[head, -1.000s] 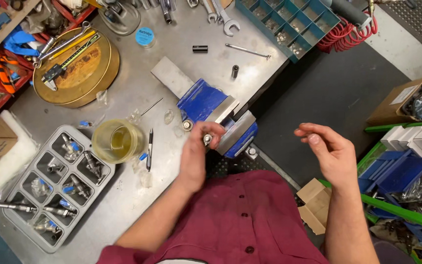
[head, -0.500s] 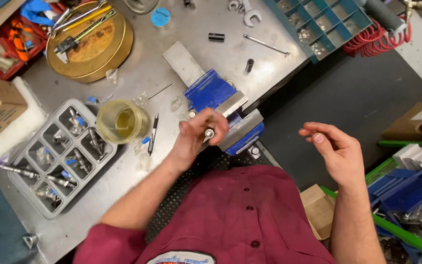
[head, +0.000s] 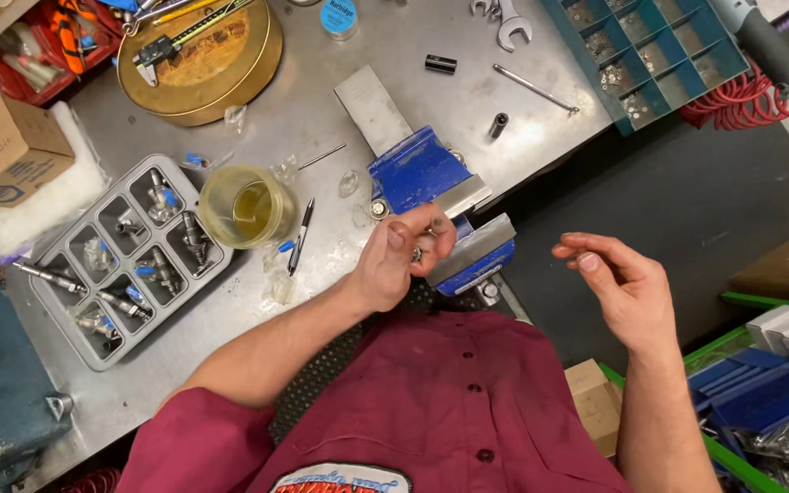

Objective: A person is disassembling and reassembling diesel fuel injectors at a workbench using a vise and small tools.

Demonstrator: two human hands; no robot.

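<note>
My left hand (head: 402,263) is at the near end of a blue bench vise (head: 415,172), fingers pinched on a small metal part (head: 417,255) just in front of the vise's grey jaws (head: 472,239). Most of the part is hidden by my thumb and fingers. My right hand (head: 618,294) hovers in the air to the right of the vise, off the bench edge. Its fingers are loosely curled and apart, and it holds nothing.
Left of the vise stand a plastic cup of yellowish liquid (head: 244,208), a pen (head: 300,236) and a grey compartment tray of metal parts (head: 130,260). Farther back are a round gold tin of tools (head: 203,59), wrenches (head: 504,23), a thin rod (head: 536,89) and a blue parts organizer (head: 659,50).
The view has shifted a little over the bench. My left hand stays at the vise jaws on the small part, and my right hand has sunk slightly while staying open.
</note>
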